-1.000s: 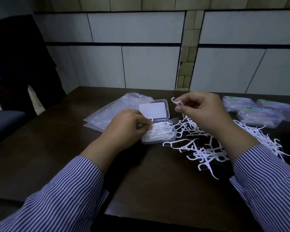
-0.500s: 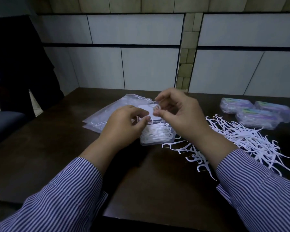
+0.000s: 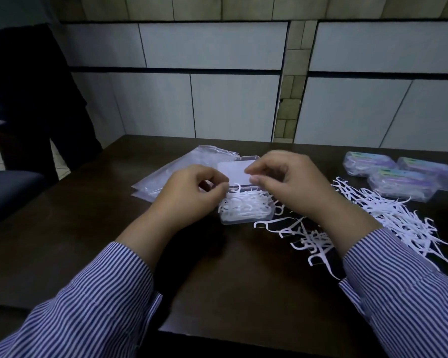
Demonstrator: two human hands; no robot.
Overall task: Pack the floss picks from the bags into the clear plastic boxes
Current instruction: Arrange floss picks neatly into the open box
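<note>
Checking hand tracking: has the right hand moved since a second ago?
Yes. The right hand moved left from above the loose white floss picks to over the open clear plastic box.

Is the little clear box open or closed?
Open: the clear box has its lid tipped back, and floss picks show inside.

both hands (image 3: 246,187) hover over the open box (image 3: 246,211) of floss picks (image 3: 243,204).
</note>
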